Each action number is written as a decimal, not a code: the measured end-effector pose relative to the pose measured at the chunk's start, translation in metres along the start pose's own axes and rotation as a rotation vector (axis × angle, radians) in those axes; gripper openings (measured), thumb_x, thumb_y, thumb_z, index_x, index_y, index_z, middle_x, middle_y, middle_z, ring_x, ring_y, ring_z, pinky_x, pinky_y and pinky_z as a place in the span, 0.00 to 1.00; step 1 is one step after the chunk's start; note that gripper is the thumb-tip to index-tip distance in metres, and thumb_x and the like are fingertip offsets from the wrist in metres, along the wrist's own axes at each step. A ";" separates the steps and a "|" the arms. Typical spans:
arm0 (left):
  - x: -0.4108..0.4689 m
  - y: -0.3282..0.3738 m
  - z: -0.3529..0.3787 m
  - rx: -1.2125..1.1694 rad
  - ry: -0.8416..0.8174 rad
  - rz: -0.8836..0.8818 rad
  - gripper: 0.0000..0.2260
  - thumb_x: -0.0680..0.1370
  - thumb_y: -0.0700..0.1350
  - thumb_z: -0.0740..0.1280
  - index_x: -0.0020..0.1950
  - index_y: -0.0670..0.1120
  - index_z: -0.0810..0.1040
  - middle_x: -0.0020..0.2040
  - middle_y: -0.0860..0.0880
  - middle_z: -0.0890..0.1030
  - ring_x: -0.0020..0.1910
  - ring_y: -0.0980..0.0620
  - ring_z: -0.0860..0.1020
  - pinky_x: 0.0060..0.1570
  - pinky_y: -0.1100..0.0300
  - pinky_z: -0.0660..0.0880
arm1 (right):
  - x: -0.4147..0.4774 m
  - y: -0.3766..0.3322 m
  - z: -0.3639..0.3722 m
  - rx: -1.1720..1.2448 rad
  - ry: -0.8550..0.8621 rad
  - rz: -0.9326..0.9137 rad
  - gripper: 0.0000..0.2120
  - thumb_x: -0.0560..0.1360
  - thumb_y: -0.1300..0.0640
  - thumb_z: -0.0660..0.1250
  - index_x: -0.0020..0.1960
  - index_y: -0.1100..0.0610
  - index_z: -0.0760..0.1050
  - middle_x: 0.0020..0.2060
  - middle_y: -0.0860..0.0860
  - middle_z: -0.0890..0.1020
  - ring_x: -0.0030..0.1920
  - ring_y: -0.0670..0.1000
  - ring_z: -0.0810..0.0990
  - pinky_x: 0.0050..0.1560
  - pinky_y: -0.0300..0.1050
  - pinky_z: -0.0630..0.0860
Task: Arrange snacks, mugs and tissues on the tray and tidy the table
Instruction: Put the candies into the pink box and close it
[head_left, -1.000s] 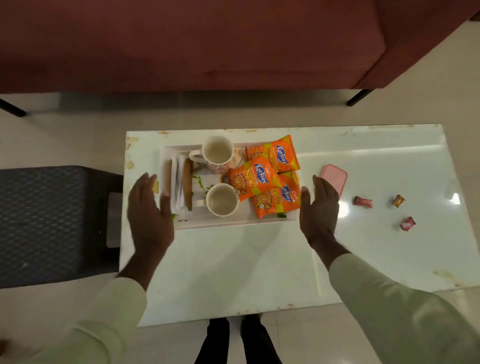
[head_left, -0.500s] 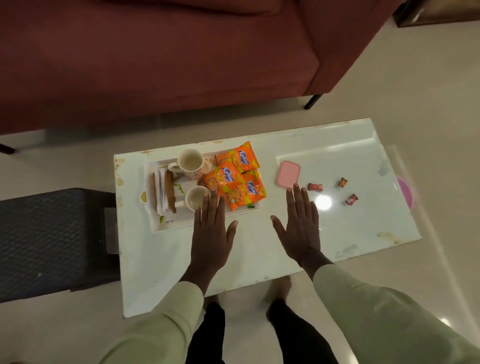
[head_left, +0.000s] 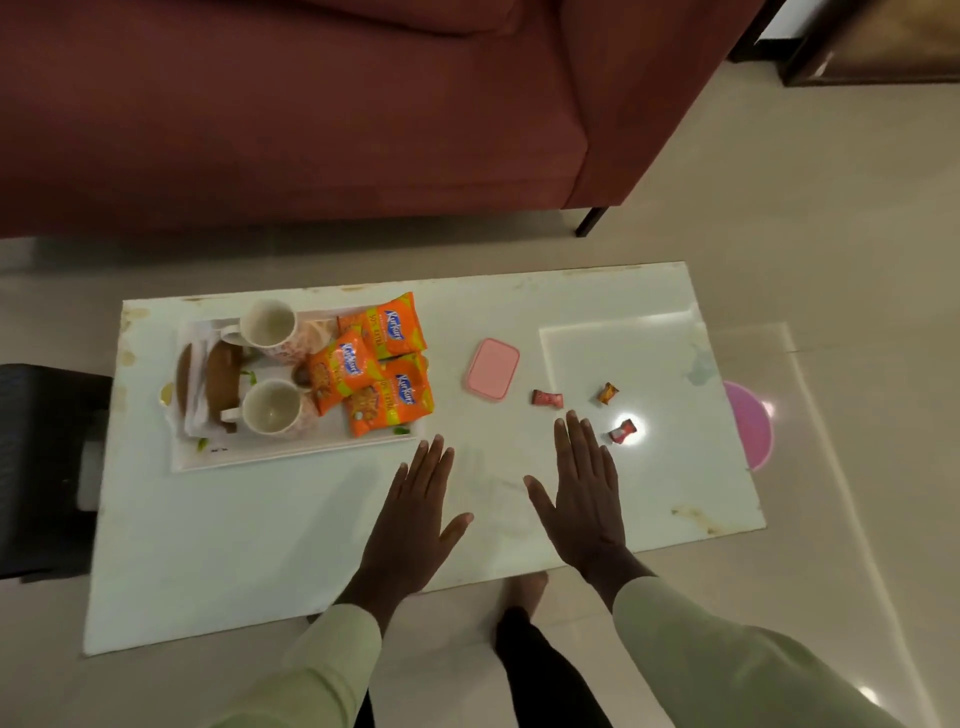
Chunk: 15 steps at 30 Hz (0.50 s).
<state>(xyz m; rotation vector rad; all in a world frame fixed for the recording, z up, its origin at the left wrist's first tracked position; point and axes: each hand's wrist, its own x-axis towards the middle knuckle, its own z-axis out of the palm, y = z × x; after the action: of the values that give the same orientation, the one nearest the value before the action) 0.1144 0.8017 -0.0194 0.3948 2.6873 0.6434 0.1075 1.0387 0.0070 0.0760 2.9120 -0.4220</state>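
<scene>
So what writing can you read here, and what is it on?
"Kurkure": top packet.
"Kurkure": middle packet.
"Kurkure": bottom packet.
Small print on the packets' yellow strips: too blurred to read.
Wrappers of the sweets: too small to read.

**The running tally**

We're counting three orange foil snack packets (head_left: 387, 327) (head_left: 340, 366) (head_left: 392, 397), two cream ceramic mugs (head_left: 267, 325) (head_left: 270, 408) and one white rectangular tray (head_left: 291, 454). Three small wrapped candies (head_left: 547, 398) (head_left: 607, 393) (head_left: 622, 431) are lying loose, and one pink rounded-rectangle plastic lid (head_left: 492, 368) is sitting by itself.
</scene>
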 end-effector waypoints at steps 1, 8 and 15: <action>0.001 0.009 0.012 -0.027 -0.005 -0.019 0.36 0.80 0.63 0.54 0.81 0.49 0.44 0.81 0.50 0.43 0.80 0.52 0.41 0.77 0.49 0.51 | 0.002 0.014 0.001 0.003 -0.010 -0.009 0.37 0.79 0.40 0.54 0.80 0.52 0.42 0.80 0.50 0.47 0.80 0.51 0.43 0.78 0.55 0.51; 0.011 0.061 0.072 -0.148 -0.050 -0.185 0.44 0.75 0.67 0.60 0.78 0.54 0.34 0.80 0.54 0.39 0.80 0.53 0.40 0.76 0.50 0.46 | 0.016 0.097 0.022 0.018 -0.062 -0.012 0.39 0.78 0.37 0.55 0.80 0.51 0.40 0.80 0.50 0.43 0.80 0.53 0.39 0.77 0.54 0.51; 0.029 0.071 0.103 -0.217 -0.116 -0.208 0.53 0.69 0.57 0.74 0.79 0.54 0.38 0.79 0.56 0.40 0.80 0.52 0.49 0.76 0.50 0.57 | 0.042 0.141 0.054 0.210 -0.014 0.275 0.47 0.73 0.33 0.63 0.79 0.49 0.40 0.80 0.50 0.43 0.80 0.54 0.42 0.76 0.61 0.56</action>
<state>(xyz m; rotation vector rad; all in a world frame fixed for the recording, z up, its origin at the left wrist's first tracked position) 0.1420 0.9114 -0.0791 0.0903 2.4731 0.8117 0.0879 1.1594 -0.0916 0.4944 2.7759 -0.6720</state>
